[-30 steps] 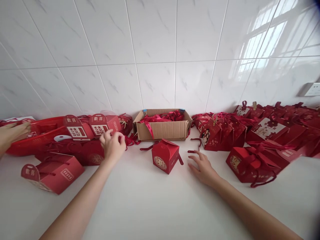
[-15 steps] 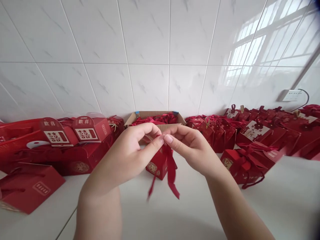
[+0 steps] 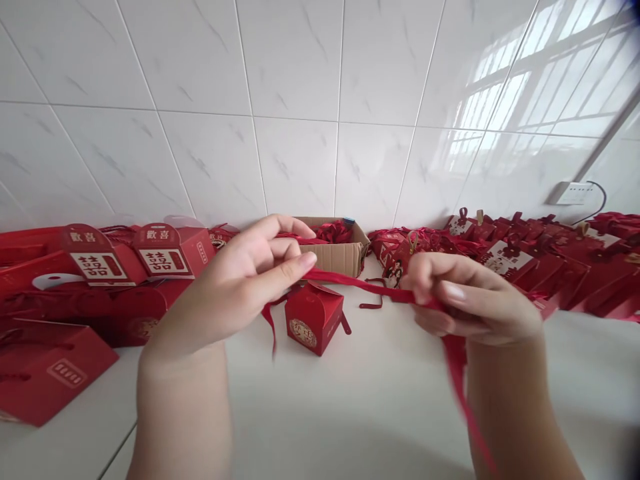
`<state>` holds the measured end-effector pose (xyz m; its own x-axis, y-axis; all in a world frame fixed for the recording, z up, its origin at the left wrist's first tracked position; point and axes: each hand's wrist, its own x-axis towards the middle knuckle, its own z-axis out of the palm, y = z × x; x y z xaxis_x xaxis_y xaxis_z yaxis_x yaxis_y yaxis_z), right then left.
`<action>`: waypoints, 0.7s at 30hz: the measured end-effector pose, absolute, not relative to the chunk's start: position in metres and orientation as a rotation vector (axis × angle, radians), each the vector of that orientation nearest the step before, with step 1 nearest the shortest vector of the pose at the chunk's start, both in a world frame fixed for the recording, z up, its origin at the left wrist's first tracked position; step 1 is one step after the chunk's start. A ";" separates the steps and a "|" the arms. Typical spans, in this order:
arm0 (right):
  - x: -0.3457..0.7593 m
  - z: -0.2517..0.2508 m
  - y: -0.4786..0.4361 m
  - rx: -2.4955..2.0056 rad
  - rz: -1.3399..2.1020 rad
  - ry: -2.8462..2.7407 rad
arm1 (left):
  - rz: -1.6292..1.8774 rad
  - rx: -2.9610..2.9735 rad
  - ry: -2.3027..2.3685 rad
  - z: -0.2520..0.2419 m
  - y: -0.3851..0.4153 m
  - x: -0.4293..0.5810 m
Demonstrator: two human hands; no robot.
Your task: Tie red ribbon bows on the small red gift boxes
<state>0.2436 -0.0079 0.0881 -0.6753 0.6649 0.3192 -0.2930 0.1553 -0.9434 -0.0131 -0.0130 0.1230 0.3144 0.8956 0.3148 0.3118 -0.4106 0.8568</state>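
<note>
A red ribbon stretches between my two hands, above the table. My left hand pinches it between thumb and fingers, and a loose end hangs below that hand. On the other side, my right hand is closed on the ribbon, whose long tail drops past the wrist. Below and between the hands, a small red gift box with a gold round emblem stands on the white table. Neither hand touches the box. A thin dark red strap sticks out at its right side.
Behind stands an open cardboard box holding red ribbons. Red boxes with white labels are stacked at left, beside a larger red box. Rows of red gift boxes line the right. A tiled wall closes the back.
My hands were together over the small box; now they are apart, the right one farther right, with the ribbon drawn out between them and lifted off the box.
</note>
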 end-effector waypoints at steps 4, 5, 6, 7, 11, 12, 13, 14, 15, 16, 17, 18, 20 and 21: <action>0.267 0.085 -0.001 -0.103 1.437 -1.566 | 1.166 1.935 1.113 0.125 -0.013 -0.026; 0.270 0.084 0.002 -0.066 1.325 -1.469 | 1.172 1.949 1.117 0.125 -0.014 -0.028; 0.271 0.083 0.006 -0.074 1.195 -1.366 | 1.169 1.966 1.118 0.125 -0.015 -0.029; 0.271 0.083 0.010 -0.116 1.065 -1.266 | 1.156 1.988 1.121 0.126 -0.016 -0.030; 0.264 0.086 0.016 -0.223 0.863 -1.047 | 1.021 2.150 1.130 0.126 -0.026 -0.034; 0.262 0.088 0.016 -0.197 0.903 -1.007 | 0.991 2.194 1.133 0.126 -0.029 -0.036; 0.262 0.091 0.015 -0.163 0.951 -0.952 | 0.977 2.233 1.135 0.125 -0.033 -0.037; 0.262 0.093 0.014 -0.139 0.992 -0.888 | 0.972 2.266 1.140 0.125 -0.036 -0.039; 0.262 0.095 0.013 -0.131 1.011 -0.823 | 0.976 2.292 1.150 0.125 -0.039 -0.040; 0.264 0.097 0.013 -0.140 1.004 -0.769 | 0.976 2.316 1.158 0.126 -0.042 -0.041; 0.265 0.098 0.013 -0.162 0.968 -0.725 | 0.988 2.328 1.173 0.126 -0.044 -0.041; 0.267 0.100 0.013 -0.195 0.916 -0.691 | 1.011 2.323 1.197 0.127 -0.046 -0.041; 0.270 0.102 0.014 -0.253 0.833 -0.633 | 1.088 2.259 1.242 0.129 -0.048 -0.041; 0.272 0.103 0.014 -0.265 0.842 -0.606 | 1.143 2.189 1.249 0.130 -0.048 -0.041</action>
<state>0.2718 0.0142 0.1025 0.5116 0.7627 0.3956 -0.6171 0.6466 -0.4485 -0.0406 -0.0484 0.1301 0.2773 0.8403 0.4659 0.5386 -0.5375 0.6488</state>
